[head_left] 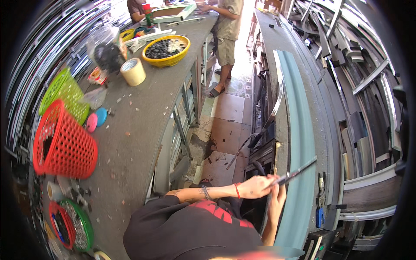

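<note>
On the right-hand bench lies a long blue-green ribbed profile (299,130). Over its left edge, my left hand (255,187) is closed around the near end of a slim dark bar-like tool (299,170) with a shinier part by the fingers. Its exact kind is unclear. The tool's far end points up and right across the profile. My right hand (275,203) is just below, close against the left one, with fingers upright near the tool's base. Whether it grips the tool too is hidden. A red band and a dark bracelet circle my left wrist.
The left bench (130,130) carries a red basket (71,141), a green basket (65,93), a tape roll (133,72) and a yellow bowl (167,62) of small parts. A person (227,34) stands in the aisle. Blue-handled pliers (320,214) lie right of the profile.
</note>
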Tool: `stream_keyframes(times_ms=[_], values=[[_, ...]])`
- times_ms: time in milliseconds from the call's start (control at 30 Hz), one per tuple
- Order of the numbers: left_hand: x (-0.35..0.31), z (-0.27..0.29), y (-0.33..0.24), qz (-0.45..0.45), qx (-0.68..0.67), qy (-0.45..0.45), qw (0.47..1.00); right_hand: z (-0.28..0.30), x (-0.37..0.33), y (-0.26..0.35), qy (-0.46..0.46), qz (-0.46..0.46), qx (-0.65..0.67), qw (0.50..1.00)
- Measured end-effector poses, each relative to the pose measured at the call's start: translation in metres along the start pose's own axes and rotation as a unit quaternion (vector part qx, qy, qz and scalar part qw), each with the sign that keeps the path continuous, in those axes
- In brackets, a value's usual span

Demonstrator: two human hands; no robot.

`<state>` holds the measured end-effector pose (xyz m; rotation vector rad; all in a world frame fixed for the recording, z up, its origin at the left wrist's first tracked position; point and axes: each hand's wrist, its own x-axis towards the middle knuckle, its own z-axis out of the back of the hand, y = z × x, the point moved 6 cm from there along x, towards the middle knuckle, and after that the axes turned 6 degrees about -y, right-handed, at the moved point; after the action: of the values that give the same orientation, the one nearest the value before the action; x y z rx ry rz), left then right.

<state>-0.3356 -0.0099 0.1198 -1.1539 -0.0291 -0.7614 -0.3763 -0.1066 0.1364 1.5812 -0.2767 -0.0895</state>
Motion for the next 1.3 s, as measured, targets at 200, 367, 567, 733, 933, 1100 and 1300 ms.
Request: stream_keyframes(times_ms=[200,367,567,733,933,1100,1300], values=[[0.069,0.109,0.074,0.074,0.087,0.131,0.985,-0.086,0.13,-0.018,0.033,-0.007,0.034,0.999],[0.143,0.166,0.144,0.115,0.112,0.166,0.973,-0.093,0.25,-0.044,0.007,-0.076,0.116,0.99],[0.283,0.216,0.282,0.1,0.203,-0.014,0.974,-0.076,0.41,-0.051,-0.033,-0.015,-0.224,0.974],[0.386,0.26,0.387,0.118,0.153,-0.156,0.969,-0.095,0.514,-0.049,-0.078,0.084,-0.323,0.939],[0.476,0.251,0.466,0.12,0.258,-0.149,0.947,-0.099,0.565,-0.088,-0.104,-0.07,-0.184,0.975],[0.499,0.225,0.482,0.178,0.272,-0.085,0.942,-0.1,0.573,-0.086,-0.115,-0.006,-0.011,0.993],[0.545,0.232,0.475,-0.053,0.33,-0.091,0.938,-0.113,0.581,-0.078,-0.151,0.034,-0.359,0.92]])
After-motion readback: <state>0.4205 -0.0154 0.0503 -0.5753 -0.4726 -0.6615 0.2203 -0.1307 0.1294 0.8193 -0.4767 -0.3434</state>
